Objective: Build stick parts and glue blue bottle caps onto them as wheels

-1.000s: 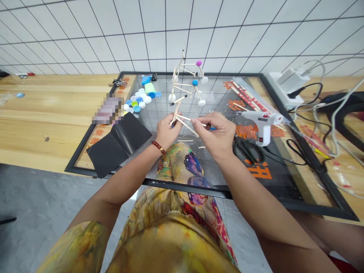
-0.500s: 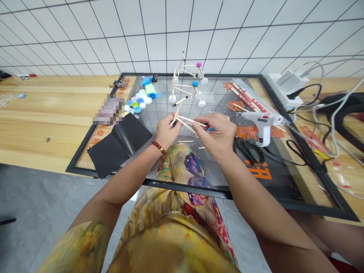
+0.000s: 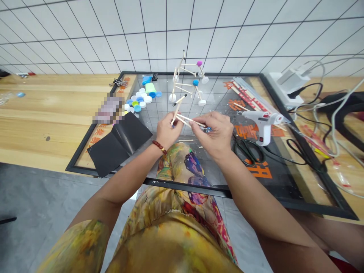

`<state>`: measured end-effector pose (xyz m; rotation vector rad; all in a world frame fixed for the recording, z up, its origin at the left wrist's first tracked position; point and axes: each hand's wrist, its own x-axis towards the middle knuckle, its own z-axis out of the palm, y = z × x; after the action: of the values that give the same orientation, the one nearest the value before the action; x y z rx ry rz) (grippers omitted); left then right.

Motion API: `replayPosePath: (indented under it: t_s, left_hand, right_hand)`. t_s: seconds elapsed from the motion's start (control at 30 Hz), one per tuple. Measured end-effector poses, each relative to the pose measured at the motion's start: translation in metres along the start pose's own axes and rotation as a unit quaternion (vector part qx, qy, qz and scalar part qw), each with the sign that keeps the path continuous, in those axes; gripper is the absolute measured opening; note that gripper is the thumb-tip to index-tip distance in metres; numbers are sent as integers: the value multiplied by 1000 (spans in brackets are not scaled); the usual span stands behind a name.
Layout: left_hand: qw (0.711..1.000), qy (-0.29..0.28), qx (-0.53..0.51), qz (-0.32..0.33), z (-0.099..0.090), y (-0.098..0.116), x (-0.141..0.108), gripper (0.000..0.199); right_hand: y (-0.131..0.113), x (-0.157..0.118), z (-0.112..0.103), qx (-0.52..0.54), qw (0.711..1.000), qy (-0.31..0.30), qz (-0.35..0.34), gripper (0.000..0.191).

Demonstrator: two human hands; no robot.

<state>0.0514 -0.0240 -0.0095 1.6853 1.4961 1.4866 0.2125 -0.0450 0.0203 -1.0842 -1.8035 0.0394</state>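
Over the glass panel I hold a small frame of thin wooden sticks (image 3: 186,117), its crossbar tipped in black at both ends. My left hand (image 3: 167,132) is closed round the upright part of this frame, under the crossbar. The thumb and fingers of my right hand (image 3: 217,132) pinch the long sticks that slant off to the right. Part of the joint is hidden by my fingers. Just beyond, two stick-built bicycle models stand on white round wheels: the nearer model has a blue seat (image 3: 195,82), the farther a magenta seat (image 3: 199,63).
A white glue gun (image 3: 264,123) and black-handled scissors (image 3: 248,151) lie to the right, near a power strip (image 3: 284,91) with cables. On the left are black sheets (image 3: 122,144) and several coloured bottle caps (image 3: 139,99). The panel's black frame (image 3: 187,185) runs along the table's front edge.
My right hand has shifted slightly left, with its fingers still on the long sticks. My left hand keeps its hold on the stick frame, nearly still.
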Motion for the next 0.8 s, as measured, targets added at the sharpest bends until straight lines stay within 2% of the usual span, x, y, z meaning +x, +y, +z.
replayPosePath:
  t_s: [0.2, 0.43, 0.8]
  left_hand:
    - [999, -2, 26, 20, -1, 1, -2, 17]
    - [999, -6, 30, 16, -1, 2, -2, 16]
    - [999, -10, 41, 26, 0, 0, -2, 18]
  right_hand:
    - [1, -1, 2, 17, 1000, 20, -4, 16]
    - [-1, 0, 1, 15, 1000, 3, 20, 15]
    - [-1, -1, 4, 13, 1000, 26, 5, 12]
